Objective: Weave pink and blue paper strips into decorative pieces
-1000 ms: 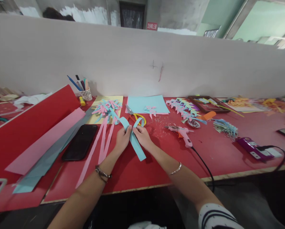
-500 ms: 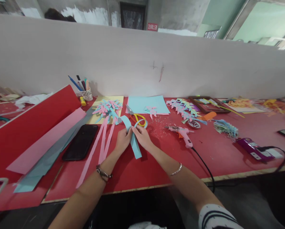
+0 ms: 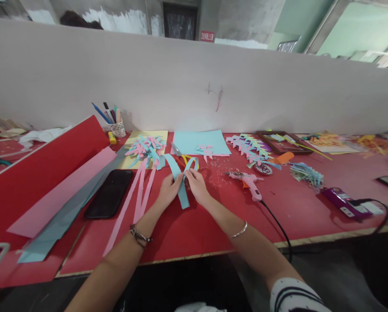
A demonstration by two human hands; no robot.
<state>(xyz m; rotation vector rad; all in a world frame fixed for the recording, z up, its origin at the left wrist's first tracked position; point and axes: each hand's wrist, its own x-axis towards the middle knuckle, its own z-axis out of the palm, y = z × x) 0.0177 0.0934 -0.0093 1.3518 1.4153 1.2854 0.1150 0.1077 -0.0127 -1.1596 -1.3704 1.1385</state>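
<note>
Over the red tabletop, my left hand (image 3: 170,189) pinches a light blue paper strip (image 3: 183,198), whose wide end hangs down toward me. My right hand (image 3: 196,185) is closed on the same paper close beside it, where a narrower piece curls up and over the fingers. The two hands nearly touch, so I cannot tell whether this is one strip or two. Just behind them lie scissors (image 3: 176,150) with yellow handles, partly hidden by the paper. A bundle of pink and blue paper pieces (image 3: 146,147) with long pink strips (image 3: 141,190) lies to the left.
A black phone (image 3: 109,193) and long pink paper (image 3: 63,193) are left of my hands. On the right lie a pink glue gun (image 3: 247,180) with a black cord, folded paper chains (image 3: 247,148) and a purple box (image 3: 345,203). Blue sheets (image 3: 197,139) lie behind, before a white partition (image 3: 148,86).
My right hand has shifted slightly right, drawing the narrow curl of paper into a tighter loop. The hanging end of the blue strip has risen a little.
</note>
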